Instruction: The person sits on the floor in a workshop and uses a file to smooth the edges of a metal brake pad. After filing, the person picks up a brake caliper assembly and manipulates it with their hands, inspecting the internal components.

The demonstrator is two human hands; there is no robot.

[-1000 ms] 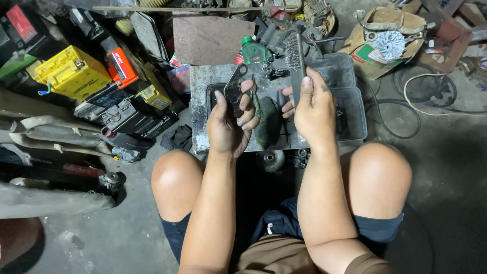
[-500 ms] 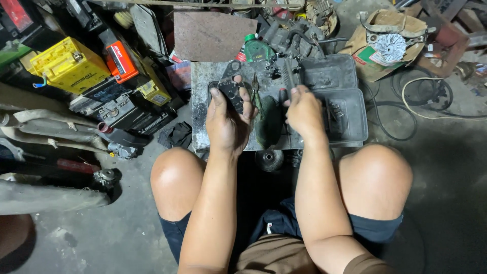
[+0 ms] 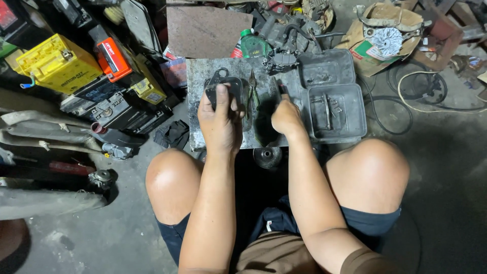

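Grey concrete floor (image 3: 446, 203), grimy; dim light; yellow battery (image 3: 58, 63) at left; cardboard box (image 3: 388, 35) top right.

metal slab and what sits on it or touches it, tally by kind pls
hands: 2 (left hand, right hand)
dark flat part under the left hand: 1
pliers: 1
grey trays: 2
metal slab: 1
total: 7

Flat dark grey metal part (image 3: 223, 87) in the left hand (image 3: 220, 124) was grimy and near black, lying on a mottled grey, oil-stained metal slab (image 3: 199, 76); green-handled pliers (image 3: 252, 91) lay between the hands. Two dull grey plastic trays (image 3: 350, 109) sat right of the right hand (image 3: 286, 119). Off to the left were a bright yellow box-shaped battery (image 3: 58, 63) and an orange-red battery with white lettering (image 3: 114, 57); shorts (image 3: 365, 223) were navy, shirt hem brown.
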